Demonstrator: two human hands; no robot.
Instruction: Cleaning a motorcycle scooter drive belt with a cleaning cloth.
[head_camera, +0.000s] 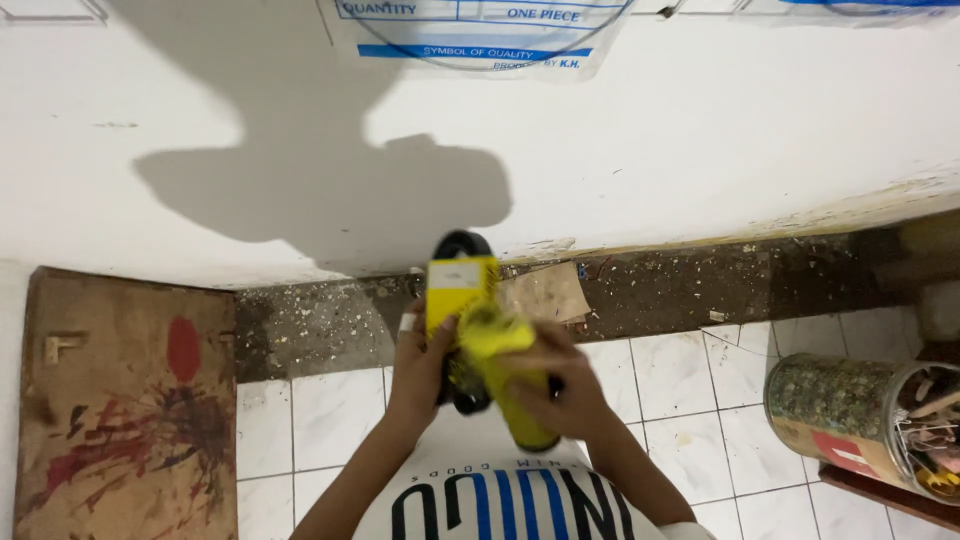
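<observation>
Head view: a yellow power tool is held upright above the white tiled floor, near the wall. It is gripped by the left hand, fingers clamped. A yellow cloth is pressed against it by the closed right hand. A jar lies at right.

**Head view: the person's own body**

Two bare forearms rise from the lower edge and converge at centre, ending in the left hand and the right hand. No sleeve, glove, watch or ring shows on either arm. Between the forearms, nearest the camera, lies the front of a white shirt with large block lettering in black and blue and a smaller arched line of dark letters above it. The shirt is cropped at the bottom edge.
</observation>
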